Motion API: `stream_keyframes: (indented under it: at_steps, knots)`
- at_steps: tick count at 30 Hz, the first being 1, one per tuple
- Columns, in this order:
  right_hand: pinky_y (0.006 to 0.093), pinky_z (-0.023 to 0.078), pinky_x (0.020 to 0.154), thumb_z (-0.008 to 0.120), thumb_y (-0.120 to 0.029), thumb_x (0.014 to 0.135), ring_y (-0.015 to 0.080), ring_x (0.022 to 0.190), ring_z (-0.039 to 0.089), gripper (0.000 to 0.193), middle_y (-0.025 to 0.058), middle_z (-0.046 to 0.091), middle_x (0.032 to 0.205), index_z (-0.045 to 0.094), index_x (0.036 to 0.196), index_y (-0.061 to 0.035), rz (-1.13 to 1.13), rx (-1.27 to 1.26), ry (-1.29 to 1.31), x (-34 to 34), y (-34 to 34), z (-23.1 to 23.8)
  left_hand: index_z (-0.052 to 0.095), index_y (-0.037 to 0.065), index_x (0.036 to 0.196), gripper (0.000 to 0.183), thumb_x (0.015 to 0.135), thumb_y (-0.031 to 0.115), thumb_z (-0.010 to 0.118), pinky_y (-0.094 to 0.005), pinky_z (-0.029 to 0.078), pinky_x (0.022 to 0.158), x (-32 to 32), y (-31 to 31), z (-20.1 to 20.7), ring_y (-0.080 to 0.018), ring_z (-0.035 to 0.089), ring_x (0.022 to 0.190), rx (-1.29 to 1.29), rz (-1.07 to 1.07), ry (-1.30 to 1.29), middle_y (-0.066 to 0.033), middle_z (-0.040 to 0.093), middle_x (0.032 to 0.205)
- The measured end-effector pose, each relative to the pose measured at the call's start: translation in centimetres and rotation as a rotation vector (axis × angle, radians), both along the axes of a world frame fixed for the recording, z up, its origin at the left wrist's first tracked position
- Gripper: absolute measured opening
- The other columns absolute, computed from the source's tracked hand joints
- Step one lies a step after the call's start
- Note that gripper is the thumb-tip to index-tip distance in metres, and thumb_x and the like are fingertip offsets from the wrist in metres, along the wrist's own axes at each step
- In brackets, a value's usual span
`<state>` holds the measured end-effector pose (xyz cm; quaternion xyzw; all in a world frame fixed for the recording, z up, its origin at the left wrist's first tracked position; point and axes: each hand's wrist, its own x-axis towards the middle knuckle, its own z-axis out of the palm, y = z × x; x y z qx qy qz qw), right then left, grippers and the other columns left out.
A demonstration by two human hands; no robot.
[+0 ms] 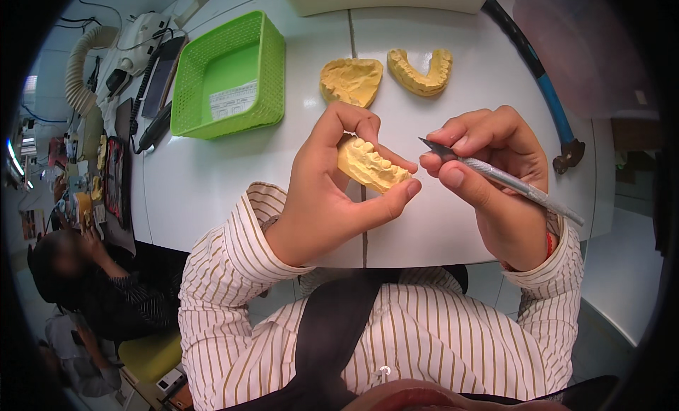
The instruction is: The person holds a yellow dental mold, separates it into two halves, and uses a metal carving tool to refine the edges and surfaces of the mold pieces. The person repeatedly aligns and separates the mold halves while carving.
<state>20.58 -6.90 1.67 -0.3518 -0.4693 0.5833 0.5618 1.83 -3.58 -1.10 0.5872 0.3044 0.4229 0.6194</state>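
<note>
A yellow dental cast was held above the white table, pinched between thumb and curled fingers of the left hand. A metal knife was gripped by the right hand, its blade apparently just clear of the cast.

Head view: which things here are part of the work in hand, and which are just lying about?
In hand:
- yellow plaster tooth cast, gripped in the left hand
- slim grey metal carving knife, held by the right hand, tip close to the cast

Lying about:
- two more yellow plaster casts on the white table
- green plastic mesh basket
- blue-handled tool
</note>
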Motion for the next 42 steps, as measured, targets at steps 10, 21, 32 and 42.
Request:
stream_keyframes:
  at_steps: [10,21,32,42]
  knots:
    - [0.0460,0.055,0.090,0.072,0.011,0.073,0.0327,0.101,0.065,0.027,0.0126,0.062,0.093,0.053,0.088,-0.0024,0.070,0.470,-0.375,0.4,-0.3,-0.3,0.028,0.009,0.115,0.071,0.063,-0.004,0.074,-0.0278,0.049,0.074,-0.2,0.8,-0.1,-0.0154,0.051,0.088,0.538,-0.037,0.086,-0.0115,0.043,0.100]
    - [0.0430,0.057,0.088,0.075,0.011,0.070,0.0321,0.094,0.068,0.028,0.0139,0.062,0.090,0.057,0.088,-0.0011,0.104,0.599,-0.478,0.1,-0.7,-0.1,0.022,0.011,0.117,0.080,0.064,0.003,0.082,-0.0299,0.047,0.064,0.0,1.1,-1.1,-0.0194,0.051,0.081,0.713,-0.033,-0.058,-0.0178,0.045,0.096]
    - [0.0486,0.053,0.091,0.073,0.013,0.071,0.0275,0.092,0.068,0.025,0.0158,0.063,0.090,0.059,0.088,0.0018,0.132,0.562,-0.462,-0.2,-1.1,0.5,0.018,0.022,0.122,0.087,0.067,0.004,0.084,-0.0267,0.050,0.056,-0.7,1.2,0.6,-0.0157,0.049,0.067,0.809,-0.103,0.132,-0.0212,0.043,0.100]
    - [0.0487,0.053,0.092,0.073,0.013,0.072,0.0260,0.092,0.068,0.024,0.0165,0.063,0.091,0.059,0.089,0.0026,0.110,0.589,-0.488,-0.4,-1.1,0.3,0.020,0.021,0.121,0.084,0.068,0.006,0.083,-0.0262,0.052,0.055,-0.7,1.3,0.0,-0.0139,0.050,0.067,0.815,-0.065,0.141,-0.0199,0.045,0.098]
